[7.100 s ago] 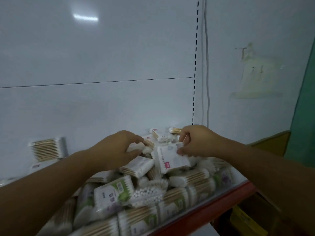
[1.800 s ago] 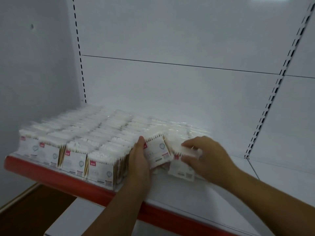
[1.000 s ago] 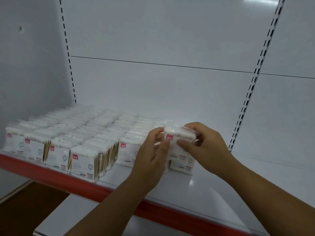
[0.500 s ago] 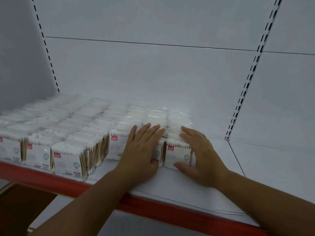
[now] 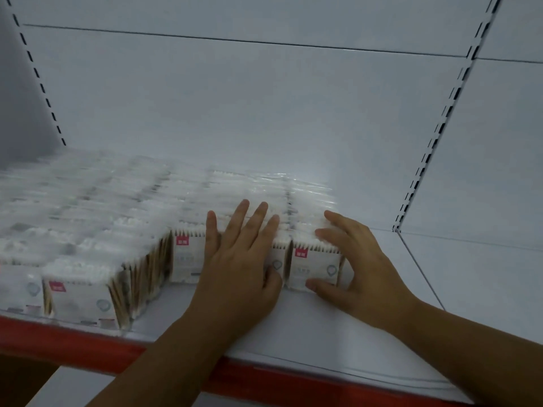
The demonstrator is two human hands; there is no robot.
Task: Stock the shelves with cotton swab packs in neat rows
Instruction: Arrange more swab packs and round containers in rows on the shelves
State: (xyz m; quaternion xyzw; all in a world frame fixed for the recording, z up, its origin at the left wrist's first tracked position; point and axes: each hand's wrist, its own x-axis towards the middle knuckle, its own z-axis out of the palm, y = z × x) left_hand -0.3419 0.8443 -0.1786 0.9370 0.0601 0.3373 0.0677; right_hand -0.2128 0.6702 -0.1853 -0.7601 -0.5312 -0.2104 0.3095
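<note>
I log dim, bluish, flat light; glare on the cotton swab packs (far wrap only), leftmost smeared; slotted uprights bow.

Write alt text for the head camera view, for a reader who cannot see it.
The left hand presses flat on the front of a cotton swab pack while the right hand cups the end pack beside it, thumb low, fingers over its top. Neat rows of packs fill the left of the white, red-edged shelf.
</note>
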